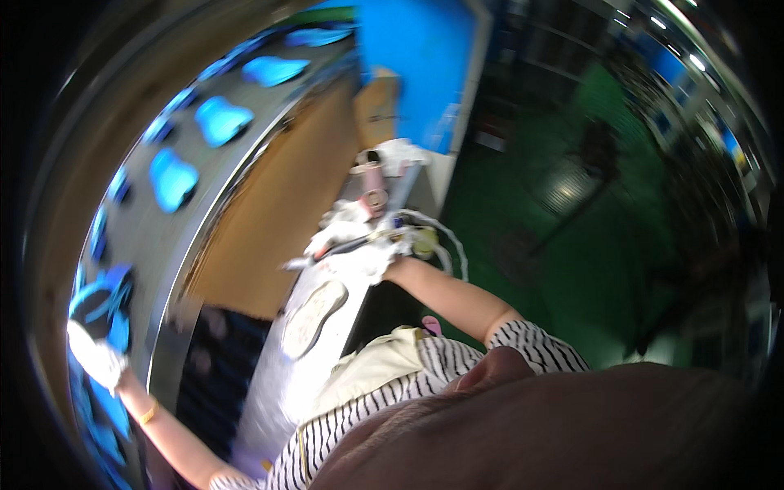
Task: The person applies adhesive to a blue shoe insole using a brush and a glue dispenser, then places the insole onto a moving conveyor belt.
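My left hand (100, 359), in a white glove, reaches over the conveyor belt at the left. Its fingers are together against a dark piece with blue edging and straps (100, 309), which looks like a shoe part; the grip is partly hidden. My right hand (377, 258), also white-gloved, is over the far end of the metal worktable and smeared by motion. A slender dark tool (353, 246) with a pale tip lies at its fingers, and whether they close round it is unclear. Nearer me, a pale shoe sole (314, 318) lies on the worktable.
Several bright blue sole-shaped pieces (173, 180) lie along the grey belt (135, 237). A brown cardboard sheet (265, 204) stands between belt and worktable. Beyond my right hand are a pink cylinder (374, 186), white cloths (402, 155) and a pale looped hose (453, 237). A blue panel (416, 65) rises behind.
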The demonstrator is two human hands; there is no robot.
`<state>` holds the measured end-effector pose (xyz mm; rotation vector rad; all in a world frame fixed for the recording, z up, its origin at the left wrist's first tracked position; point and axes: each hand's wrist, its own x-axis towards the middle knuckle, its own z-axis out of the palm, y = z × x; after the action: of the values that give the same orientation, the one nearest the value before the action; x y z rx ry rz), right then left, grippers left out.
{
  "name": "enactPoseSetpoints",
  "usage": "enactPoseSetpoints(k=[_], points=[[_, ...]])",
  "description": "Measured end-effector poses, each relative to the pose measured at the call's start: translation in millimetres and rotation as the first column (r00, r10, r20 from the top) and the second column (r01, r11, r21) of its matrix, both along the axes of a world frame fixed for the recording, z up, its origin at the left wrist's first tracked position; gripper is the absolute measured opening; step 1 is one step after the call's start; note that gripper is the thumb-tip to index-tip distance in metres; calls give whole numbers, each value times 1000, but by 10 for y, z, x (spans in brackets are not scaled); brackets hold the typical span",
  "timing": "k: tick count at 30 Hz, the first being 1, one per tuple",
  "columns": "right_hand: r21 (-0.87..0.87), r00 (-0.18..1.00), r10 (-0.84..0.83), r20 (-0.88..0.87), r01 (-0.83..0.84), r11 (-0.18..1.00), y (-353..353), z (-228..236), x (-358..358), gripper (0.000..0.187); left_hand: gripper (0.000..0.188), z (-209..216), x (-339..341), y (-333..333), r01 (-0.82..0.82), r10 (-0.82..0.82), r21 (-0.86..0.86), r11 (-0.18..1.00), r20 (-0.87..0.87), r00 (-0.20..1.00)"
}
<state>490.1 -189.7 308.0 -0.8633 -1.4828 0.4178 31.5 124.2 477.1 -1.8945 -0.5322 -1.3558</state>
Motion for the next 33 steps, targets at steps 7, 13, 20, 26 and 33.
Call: enactPoseSetpoints(k=[7,13,20,26,33], points=[[-220,907,22,-420,-125,967,-38,-102,-46,21,32,-97,1056,-1579,658,-204,6,-753,948,-243],[-266,821,140,-553,-334,904,26,10,-190,21,85,-1615,1683,-2341,553,440,415,-723,893,-94],[-307,911,159,-381,-287,907,176,85,-395,19,91,-1767,2210,-2648,588,582,490,-643,812,-39],[-270,926,23,-377,-133,954,434,176,-844,19,74,-1811,2200,-2502,649,511,478,-592,845,-157],[-188,895,148,-422,-246,951,440,159,-1351,23,70,-1939,2004,-2320,786,518,393,-477,848,-110]])
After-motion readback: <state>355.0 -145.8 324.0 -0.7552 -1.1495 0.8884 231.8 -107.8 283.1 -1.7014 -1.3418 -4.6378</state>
